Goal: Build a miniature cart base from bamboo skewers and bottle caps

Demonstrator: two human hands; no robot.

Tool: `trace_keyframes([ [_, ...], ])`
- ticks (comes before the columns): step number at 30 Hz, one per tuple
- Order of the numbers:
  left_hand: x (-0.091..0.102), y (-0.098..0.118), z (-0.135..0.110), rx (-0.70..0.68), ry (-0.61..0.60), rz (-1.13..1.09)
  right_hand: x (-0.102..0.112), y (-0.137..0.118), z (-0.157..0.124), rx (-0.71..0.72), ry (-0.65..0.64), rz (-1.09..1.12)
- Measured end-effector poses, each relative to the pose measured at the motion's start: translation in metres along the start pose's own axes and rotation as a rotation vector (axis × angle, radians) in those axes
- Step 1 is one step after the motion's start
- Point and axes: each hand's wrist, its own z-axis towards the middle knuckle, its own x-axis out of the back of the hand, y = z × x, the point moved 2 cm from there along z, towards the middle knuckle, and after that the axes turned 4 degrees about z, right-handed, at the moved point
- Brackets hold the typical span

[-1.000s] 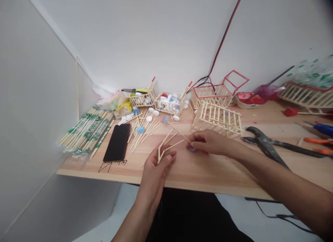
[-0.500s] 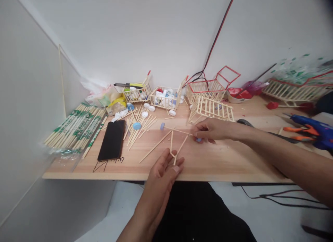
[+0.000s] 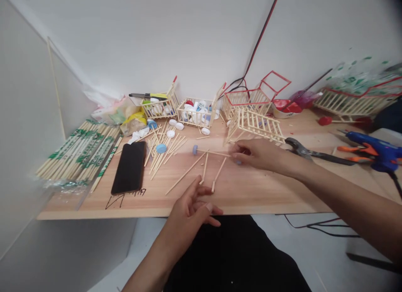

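Note:
My left hand (image 3: 193, 208) is by the table's front edge, fingers spread and holding nothing. Just beyond its fingertips lie a short wooden stick (image 3: 204, 168) and another jointed stick (image 3: 219, 173). My right hand (image 3: 256, 156) is closed around the near end of a thin stick (image 3: 215, 153). A blue bottle cap (image 3: 195, 150) is fixed at that stick's far left end; a second blue cap shows partly under my right fingers. A longer loose stick (image 3: 185, 174) slants across the wood to the left. Behind my right hand stands a stick frame (image 3: 256, 126).
A black phone (image 3: 128, 168) and wrapped chopsticks (image 3: 81, 153) lie on the left. Cut sticks (image 3: 165, 156) are scattered beside the phone. Small stick carts (image 3: 194, 116) with bottle caps stand at the back. Pliers (image 3: 314, 153) and a blue glue gun (image 3: 373, 147) lie right.
My left hand has let go of the small stick piece, drawn back toward the table edge and opened its fingers. The right hand keeps the capped stick. The view has shifted slightly.

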Motion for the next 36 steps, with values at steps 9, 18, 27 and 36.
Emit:
trace_keyframes([
  [9, 0.025, 0.025, 0.006, -0.574, 0.251, 0.86, -0.002, -0.005, -0.039, -0.008, 0.341, -0.183],
  [18, 0.009, 0.024, 0.021, -0.683, 0.178, 0.973, -0.071, -0.045, -0.074, 0.238, 0.269, 0.02],
  [27, -0.011, 0.017, 0.024, -0.638, 0.096, 0.926, -0.078, -0.041, -0.076, 0.209, 0.339, 0.092],
  [36, -0.01, 0.017, 0.025, -0.646, 0.096, 0.967, -0.084, -0.044, -0.079, 0.167, 0.399, 0.069],
])
